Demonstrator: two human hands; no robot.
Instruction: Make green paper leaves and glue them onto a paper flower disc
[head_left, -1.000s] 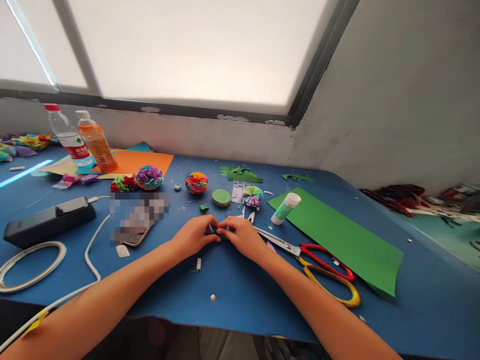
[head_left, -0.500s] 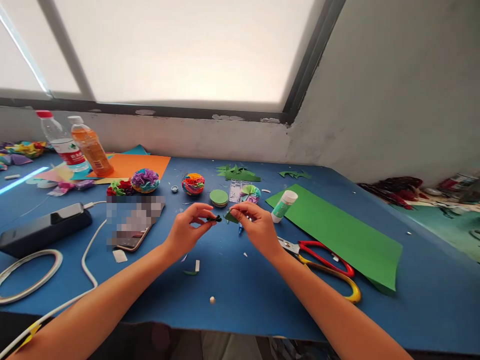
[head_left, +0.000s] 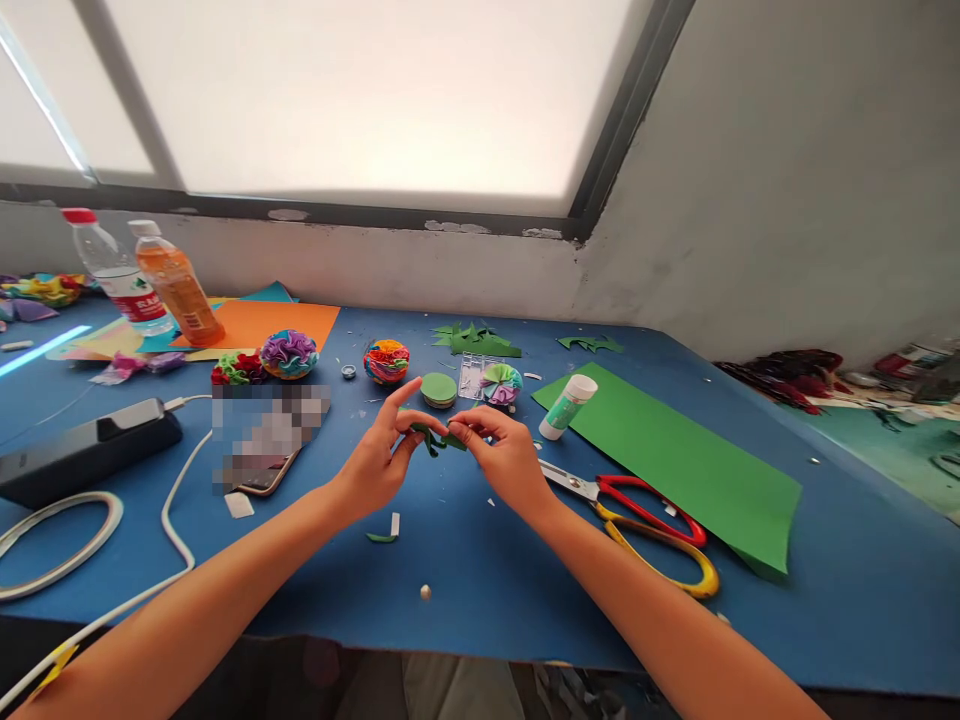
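Note:
My left hand (head_left: pixel 384 458) pinches a small curled piece of dark green paper (head_left: pixel 430 442) between thumb and fingers, with the index finger raised. Facing it, my right hand (head_left: pixel 508 456) grips another small green paper piece (head_left: pixel 454 441). The two pieces meet or overlap between my fingertips; whether they are joined I cannot tell. Just beyond the hands sits a round stack of discs with a green top (head_left: pixel 438 389). A pleated pastel paper flower (head_left: pixel 500 383) lies beyond my right hand, and a glue stick (head_left: pixel 568 407) stands tilted to its right.
Scissors (head_left: pixel 656 540) with red and yellow handles lie right of my right forearm, beside a green paper sheet (head_left: pixel 675 460). Green scraps (head_left: pixel 480 343) lie farther back. A phone (head_left: pixel 277 450), a white cable (head_left: pixel 177 500), a tape roll (head_left: pixel 112 520) and two bottles (head_left: pixel 180 290) are on the left.
My hands have come together, closing the gap between the two green paper pieces. My left index finger has lifted away from the pinch.

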